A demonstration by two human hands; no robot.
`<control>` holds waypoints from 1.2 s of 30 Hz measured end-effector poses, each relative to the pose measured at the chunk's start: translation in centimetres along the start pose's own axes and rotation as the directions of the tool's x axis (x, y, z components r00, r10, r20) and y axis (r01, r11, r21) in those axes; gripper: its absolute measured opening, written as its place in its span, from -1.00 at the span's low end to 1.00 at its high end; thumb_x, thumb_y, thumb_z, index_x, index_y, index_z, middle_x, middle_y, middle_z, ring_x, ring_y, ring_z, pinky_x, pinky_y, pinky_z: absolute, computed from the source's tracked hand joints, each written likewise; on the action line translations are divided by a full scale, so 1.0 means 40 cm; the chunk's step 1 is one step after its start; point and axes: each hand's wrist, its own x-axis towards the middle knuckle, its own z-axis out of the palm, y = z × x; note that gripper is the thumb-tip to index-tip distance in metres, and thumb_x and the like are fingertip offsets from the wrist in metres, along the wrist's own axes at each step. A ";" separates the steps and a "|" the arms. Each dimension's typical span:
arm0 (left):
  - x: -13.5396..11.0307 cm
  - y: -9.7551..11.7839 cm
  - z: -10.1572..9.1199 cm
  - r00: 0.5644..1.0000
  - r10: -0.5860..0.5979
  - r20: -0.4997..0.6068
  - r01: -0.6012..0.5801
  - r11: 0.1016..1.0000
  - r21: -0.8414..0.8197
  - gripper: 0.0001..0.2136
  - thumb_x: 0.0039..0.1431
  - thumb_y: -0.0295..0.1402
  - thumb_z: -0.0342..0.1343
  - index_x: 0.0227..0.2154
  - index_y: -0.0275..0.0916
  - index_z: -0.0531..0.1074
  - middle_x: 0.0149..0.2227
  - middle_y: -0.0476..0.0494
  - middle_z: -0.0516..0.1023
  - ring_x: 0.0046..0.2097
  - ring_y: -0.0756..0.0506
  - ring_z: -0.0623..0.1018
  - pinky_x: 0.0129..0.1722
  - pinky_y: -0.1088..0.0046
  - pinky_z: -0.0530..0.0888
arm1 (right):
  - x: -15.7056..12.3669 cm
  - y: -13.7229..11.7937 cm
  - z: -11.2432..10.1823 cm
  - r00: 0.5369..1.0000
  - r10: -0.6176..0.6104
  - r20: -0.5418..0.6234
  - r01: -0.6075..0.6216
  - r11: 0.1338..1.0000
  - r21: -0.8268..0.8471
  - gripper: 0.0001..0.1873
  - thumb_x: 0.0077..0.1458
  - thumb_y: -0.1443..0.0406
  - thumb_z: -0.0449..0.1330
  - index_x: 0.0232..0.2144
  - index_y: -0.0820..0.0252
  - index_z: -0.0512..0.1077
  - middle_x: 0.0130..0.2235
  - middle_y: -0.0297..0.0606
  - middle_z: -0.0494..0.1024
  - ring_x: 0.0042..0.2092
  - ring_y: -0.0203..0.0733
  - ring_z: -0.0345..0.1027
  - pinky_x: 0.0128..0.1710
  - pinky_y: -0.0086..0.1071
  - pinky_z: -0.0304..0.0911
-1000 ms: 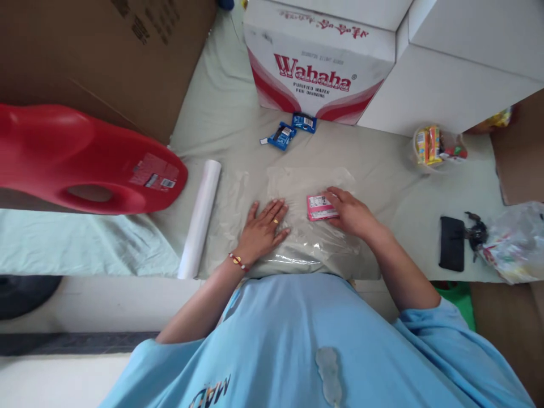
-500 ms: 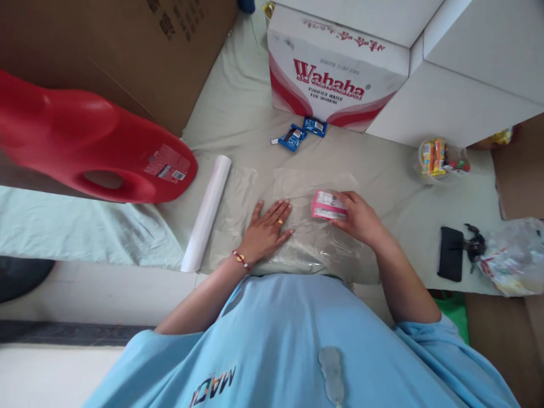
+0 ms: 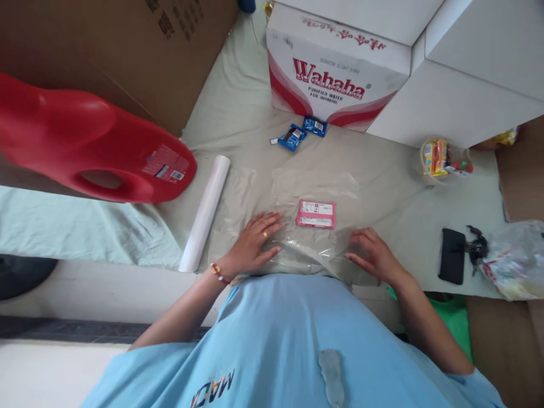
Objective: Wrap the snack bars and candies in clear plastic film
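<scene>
A small pink packet (image 3: 316,213) with white labels lies flat on a clear plastic sheet (image 3: 314,184) spread over the cloth. To its left, my left hand (image 3: 258,241) rests on the sheet, fingers stretched out and thumb apart. My right hand (image 3: 371,252) is at the sheet's near right part, fingers a little bent and thumb apart, with nothing seen in it. Both hands are clear of the packet. A roll of white film (image 3: 204,215) lies slantwise left of my left hand, joined or close to the sheet's left side; which, I cannot tell.
A large red jug (image 3: 102,147) lies at left before a brown carton (image 3: 140,73). Two blue packets (image 3: 292,137) sit by a Wahaba-style water carton (image 3: 335,79). Rightward are a tub of snacks (image 3: 444,161), a black phone (image 3: 451,256), keys (image 3: 476,243) and a plastic bag (image 3: 518,260).
My right hand has let go of the pink packet and drawn back toward me and to the right. The packet now lies slightly further left. My left hand has slid a little left and nearer.
</scene>
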 end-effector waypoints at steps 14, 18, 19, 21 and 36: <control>0.029 -0.026 -0.063 0.982 -0.144 0.126 0.170 0.956 -0.237 -0.76 0.46 -0.19 0.01 -0.17 -0.15 0.55 -0.05 -0.19 0.71 0.02 -0.17 0.65 0.07 0.23 0.52 | -0.035 0.024 0.026 0.990 0.121 -0.079 -0.112 0.989 0.101 -0.81 0.43 0.22 0.14 -0.21 0.06 0.54 -0.25 -0.18 0.62 -0.18 -0.07 0.47 -0.14 -0.18 0.42; 0.108 -0.042 -0.104 0.937 -0.318 0.143 0.343 0.915 -0.213 -0.67 0.39 -0.06 0.01 -0.22 -0.18 0.53 -0.30 -0.07 0.65 -0.28 -0.11 0.58 -0.21 0.38 0.46 | 0.055 0.067 -0.054 0.983 0.170 -0.069 -0.161 0.980 0.120 -0.76 0.41 0.14 0.14 -0.24 0.07 0.54 -0.30 -0.21 0.60 -0.22 -0.09 0.48 -0.17 -0.24 0.37; 0.131 -0.051 -0.109 0.930 -0.342 0.132 0.364 0.907 -0.212 -0.67 0.37 -0.05 0.01 -0.23 -0.19 0.52 -0.33 -0.06 0.62 -0.30 -0.10 0.56 -0.24 0.40 0.43 | 0.082 0.085 -0.065 0.978 0.193 -0.081 -0.184 0.977 0.112 -0.75 0.39 0.12 0.14 -0.24 0.08 0.55 -0.30 -0.21 0.60 -0.24 -0.10 0.47 -0.19 -0.25 0.35; 0.178 -0.071 -0.112 0.917 -0.383 0.111 0.398 0.893 -0.209 -0.68 0.32 -0.07 0.00 -0.24 -0.20 0.51 -0.37 -0.05 0.58 -0.33 -0.09 0.52 -0.27 0.41 0.40 | 0.137 0.122 -0.075 0.965 0.247 -0.091 -0.238 0.966 0.101 -0.74 0.35 0.10 0.15 -0.24 0.10 0.56 -0.31 -0.21 0.60 -0.28 -0.11 0.45 -0.24 -0.28 0.31; 0.268 -0.102 -0.070 0.803 -0.577 -0.150 0.583 0.812 0.002 -0.71 0.23 -0.26 0.08 -0.07 -0.25 0.55 -0.31 -0.18 0.59 -0.28 -0.19 0.55 -0.19 0.29 0.45 | 0.302 0.041 0.007 0.972 0.102 -0.210 -0.145 0.969 -0.200 -0.63 0.39 0.31 0.03 0.05 0.16 0.58 0.05 0.03 0.54 0.08 0.06 0.36 0.12 -0.10 0.32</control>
